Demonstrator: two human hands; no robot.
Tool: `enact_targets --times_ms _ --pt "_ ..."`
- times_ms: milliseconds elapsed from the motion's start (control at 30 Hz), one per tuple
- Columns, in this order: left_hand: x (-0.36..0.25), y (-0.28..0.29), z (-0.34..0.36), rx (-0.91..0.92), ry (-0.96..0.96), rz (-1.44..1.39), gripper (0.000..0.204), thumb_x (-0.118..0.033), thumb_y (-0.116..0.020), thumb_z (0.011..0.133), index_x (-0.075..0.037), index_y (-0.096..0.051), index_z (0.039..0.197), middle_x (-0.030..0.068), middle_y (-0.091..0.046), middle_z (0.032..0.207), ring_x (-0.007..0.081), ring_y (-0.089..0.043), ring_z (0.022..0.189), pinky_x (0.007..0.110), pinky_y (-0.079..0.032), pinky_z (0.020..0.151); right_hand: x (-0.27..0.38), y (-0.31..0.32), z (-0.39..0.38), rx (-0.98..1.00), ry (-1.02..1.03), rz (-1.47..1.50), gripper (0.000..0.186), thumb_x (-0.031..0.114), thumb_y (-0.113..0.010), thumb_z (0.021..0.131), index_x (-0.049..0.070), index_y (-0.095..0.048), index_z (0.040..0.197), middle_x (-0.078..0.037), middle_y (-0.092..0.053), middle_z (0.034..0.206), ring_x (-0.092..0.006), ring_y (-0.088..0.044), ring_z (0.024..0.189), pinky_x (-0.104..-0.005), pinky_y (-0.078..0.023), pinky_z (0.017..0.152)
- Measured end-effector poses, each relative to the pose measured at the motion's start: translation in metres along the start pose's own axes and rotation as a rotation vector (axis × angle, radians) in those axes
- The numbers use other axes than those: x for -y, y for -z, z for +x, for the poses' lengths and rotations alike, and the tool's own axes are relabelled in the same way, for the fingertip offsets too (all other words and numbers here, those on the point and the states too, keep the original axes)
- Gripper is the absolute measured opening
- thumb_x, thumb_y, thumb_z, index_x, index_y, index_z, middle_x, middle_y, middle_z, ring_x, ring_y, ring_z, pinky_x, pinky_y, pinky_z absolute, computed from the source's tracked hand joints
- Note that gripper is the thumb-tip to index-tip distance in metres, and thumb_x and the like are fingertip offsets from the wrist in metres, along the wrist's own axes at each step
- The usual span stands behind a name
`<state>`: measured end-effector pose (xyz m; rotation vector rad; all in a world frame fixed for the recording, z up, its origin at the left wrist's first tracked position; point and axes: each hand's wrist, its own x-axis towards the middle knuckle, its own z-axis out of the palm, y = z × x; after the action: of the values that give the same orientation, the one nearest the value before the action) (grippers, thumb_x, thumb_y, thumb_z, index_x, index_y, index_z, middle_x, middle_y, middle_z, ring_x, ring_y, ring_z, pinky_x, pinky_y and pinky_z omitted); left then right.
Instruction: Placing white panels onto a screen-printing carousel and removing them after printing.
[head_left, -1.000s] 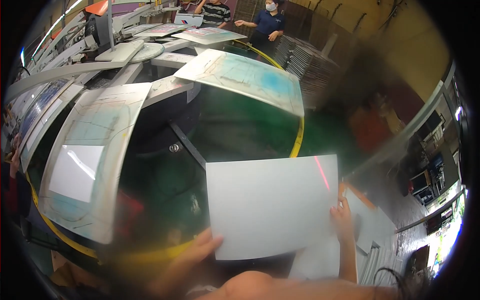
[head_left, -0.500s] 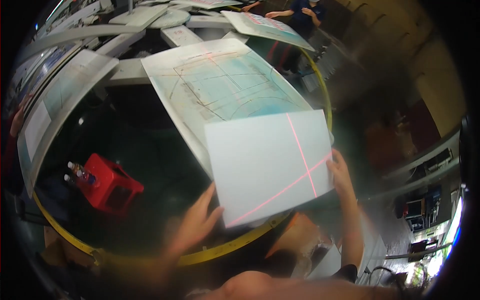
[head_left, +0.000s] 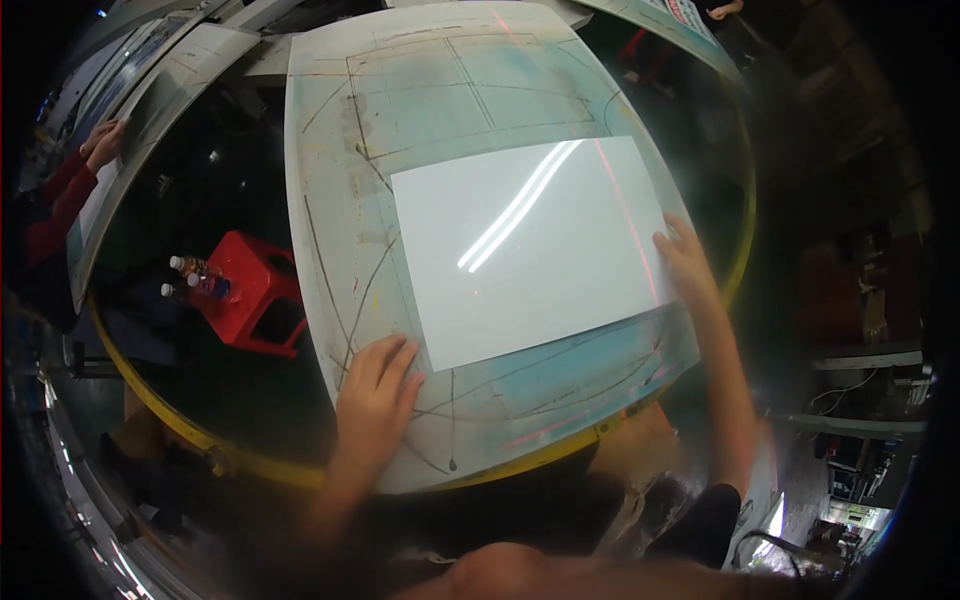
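Note:
A glossy white sheet (head_left: 520, 290) lies over a large pale platen board (head_left: 325, 230) that carries drawn lines and bluish stains. Along the sheet's right edge, my right hand (head_left: 685, 262) is closed, the thumb on top. My left hand (head_left: 372, 405) is over the board's near left part, just beside the sheet's lower left corner and apart from it; its fingers are stretched out with nothing in them. A red laser line (head_left: 628, 220) runs down the sheet's right part, and a bright lamp reflection crosses its middle.
A red plastic stool (head_left: 235, 290) with several bottles (head_left: 208, 285) stands left of the board. A curved yellow rail (head_left: 170, 410) passes beneath the boards. At the far left, a co-worker's hands (head_left: 102, 140) are at another board (head_left: 185, 85). Another person's hand (head_left: 727, 10) shows at the upper right.
The white sheet has gone from being held up at the board's near end to lying over the board. My left hand has let go of its corner; the view has shifted closer over the board.

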<state>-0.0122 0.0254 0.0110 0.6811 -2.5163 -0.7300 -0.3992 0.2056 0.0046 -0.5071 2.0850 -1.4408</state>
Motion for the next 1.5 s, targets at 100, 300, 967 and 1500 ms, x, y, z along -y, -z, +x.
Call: enact_targets --times_ms 100,300,967,1500 --pt "0.018 0.008 0.001 -0.014 0.005 0.049 0.032 -0.006 -0.069 0.075 -0.001 -0.062 0.107 0.0134 -0.058 0.112 0.032 -0.056 0.103 0.039 -0.047 0.085 0.007 -0.026 0.005 -0.014 -0.017 -0.019 0.049 0.012 -0.057 0.092 0.001 -0.039 0.137 -0.012 -0.068 0.096 -0.0116 -0.063 0.087 -0.0226 -0.046 0.079" --pt "0.023 0.011 0.001 -0.024 0.05 0.076 0.029 -0.007 -0.07 0.076 -0.004 -0.064 0.104 0.0119 -0.059 0.112 0.0317 -0.056 0.1 0.039 -0.046 0.084 0.022 -0.05 0.0 -0.01 -0.013 -0.054 0.051 0.013 -0.056 0.093 -0.002 -0.037 0.138 -0.012 -0.068 0.095 -0.0108 -0.062 0.086 -0.0224 -0.046 0.08" --pt "0.022 0.01 0.004 -0.033 0.046 0.125 0.032 -0.008 -0.071 0.075 -0.004 -0.063 0.106 0.0103 -0.059 0.11 0.0308 -0.056 0.098 0.038 -0.046 0.083 0.023 -0.049 0.012 0.038 0.04 -0.103 0.051 0.016 -0.056 0.093 -0.002 -0.038 0.137 -0.013 -0.068 0.092 -0.0111 -0.063 0.078 -0.0219 -0.048 0.071" --pt "0.021 0.009 0.005 -0.027 0.045 0.148 0.03 -0.008 -0.07 0.076 -0.004 -0.064 0.105 0.0106 -0.059 0.11 0.031 -0.056 0.098 0.038 -0.047 0.082 0.022 -0.05 0.016 0.071 0.066 -0.116 0.05 0.015 -0.056 0.093 -0.002 -0.038 0.136 -0.012 -0.067 0.093 -0.0103 -0.063 0.078 -0.0214 -0.048 0.07"
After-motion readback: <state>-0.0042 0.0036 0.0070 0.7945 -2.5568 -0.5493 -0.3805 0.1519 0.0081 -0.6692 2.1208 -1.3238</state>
